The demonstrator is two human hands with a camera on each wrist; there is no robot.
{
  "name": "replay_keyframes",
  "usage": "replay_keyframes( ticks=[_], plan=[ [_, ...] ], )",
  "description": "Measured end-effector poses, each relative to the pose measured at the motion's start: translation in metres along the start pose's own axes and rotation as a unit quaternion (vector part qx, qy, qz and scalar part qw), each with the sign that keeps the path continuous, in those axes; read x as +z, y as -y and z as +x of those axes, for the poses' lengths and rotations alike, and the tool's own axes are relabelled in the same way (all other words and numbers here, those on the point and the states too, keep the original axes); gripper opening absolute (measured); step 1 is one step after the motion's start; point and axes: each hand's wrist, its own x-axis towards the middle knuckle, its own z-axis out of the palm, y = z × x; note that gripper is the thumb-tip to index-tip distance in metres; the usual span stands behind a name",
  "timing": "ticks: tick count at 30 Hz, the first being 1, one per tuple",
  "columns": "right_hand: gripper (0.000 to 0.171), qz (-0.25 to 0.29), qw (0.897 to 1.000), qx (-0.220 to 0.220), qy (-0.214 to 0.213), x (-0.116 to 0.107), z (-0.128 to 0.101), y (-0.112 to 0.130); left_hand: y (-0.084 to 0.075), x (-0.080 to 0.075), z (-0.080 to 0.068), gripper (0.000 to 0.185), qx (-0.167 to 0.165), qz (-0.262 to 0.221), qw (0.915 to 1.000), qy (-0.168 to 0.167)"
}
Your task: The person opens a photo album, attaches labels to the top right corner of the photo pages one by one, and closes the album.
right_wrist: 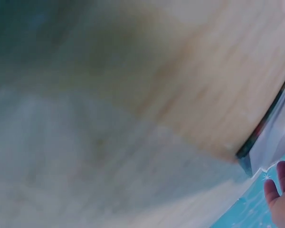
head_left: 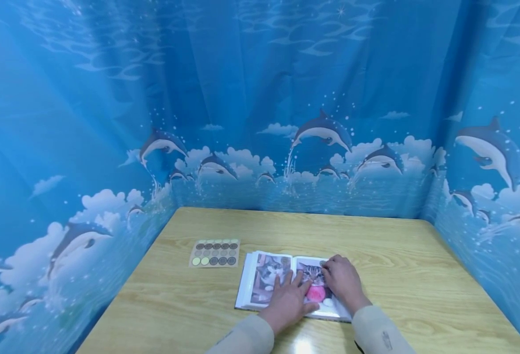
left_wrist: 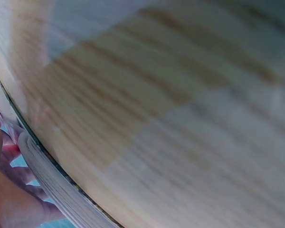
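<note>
The left hand (head_left: 288, 300) lies flat on an open photo album (head_left: 286, 285), its fingers (head_left: 296, 279) straight and spread, reaching over the centre fold onto the cat picture (head_left: 315, 285). Just right of them, the right hand (head_left: 343, 281) rests on the same page with its fingers bent down at the page's top edge; whether they pinch anything there cannot be told, since the hand covers the spot. The album lies open on the table (head_left: 419, 275) directly under both palms, with the pages on the left side fanned out a little.

The likely trouble, as I judge it, is the glossy page: pressed fingers could slide on it or smear it, and if the left hand eases off, the fanned leaves beyond its fingertips could spring up and close over the spread. A push toward the wrists could also skid the whole album on the smooth table.

Well left of the fingers lies a sheet of round stickers (head_left: 215, 252). A blue dolphin curtain (head_left: 322, 132) surrounds the table.
</note>
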Motion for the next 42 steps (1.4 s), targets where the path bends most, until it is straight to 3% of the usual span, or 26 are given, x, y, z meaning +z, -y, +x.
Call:
replay_keyframes(
  ticks=[5,15,42],
  plan=[
    [0.024,-0.017,0.999,-0.035,-0.007,0.003,-0.003,0.001,0.000,0.001,0.000,0.074,0.002,0.002,1.0000,0.000],
    [0.048,-0.042,0.996,-0.021,0.081,-0.005,-0.012,0.007,0.001,0.004,0.002,0.075,-0.001,-0.006,1.0000,0.005],
    [0.052,-0.041,0.996,-0.030,0.075,-0.005,-0.020,0.010,0.002,0.003,0.001,0.075,0.006,-0.016,0.9999,-0.003]
  ],
)
